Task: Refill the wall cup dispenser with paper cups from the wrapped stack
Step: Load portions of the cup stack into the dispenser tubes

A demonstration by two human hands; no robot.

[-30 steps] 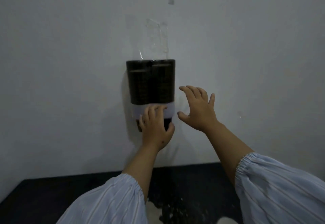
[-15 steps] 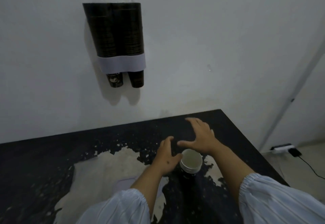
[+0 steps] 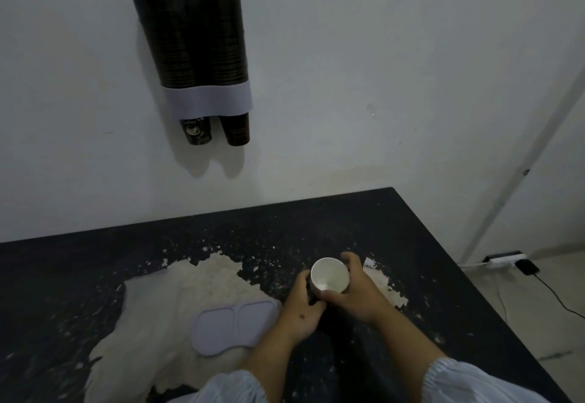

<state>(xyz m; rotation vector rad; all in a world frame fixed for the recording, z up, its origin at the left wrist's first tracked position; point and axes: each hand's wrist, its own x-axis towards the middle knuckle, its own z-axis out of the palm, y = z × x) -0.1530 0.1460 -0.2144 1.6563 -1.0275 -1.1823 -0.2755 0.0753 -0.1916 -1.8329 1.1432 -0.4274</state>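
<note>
The wall cup dispenser (image 3: 207,103) hangs at the upper left, a clear twin tube with a white band, holding two dark cup stacks; one dark cup end pokes out below each tube. On the black table stands a stack of dark paper cups (image 3: 329,277), its white inside facing up. My left hand (image 3: 300,306) grips the stack's left side. My right hand (image 3: 357,292) wraps round its right side and rim. The stack's lower part is hidden by my hands.
A white double-lobed dispenser lid (image 3: 231,325) lies flat on the table, left of my hands. The black table (image 3: 411,244) has large worn pale patches; its right edge drops to the floor, where a power strip and cable (image 3: 506,260) lie.
My hands dropped from the dispenser on the wall to the table. They closed round the cup stack, which half a second ago they only reached toward. The view tilted down.
</note>
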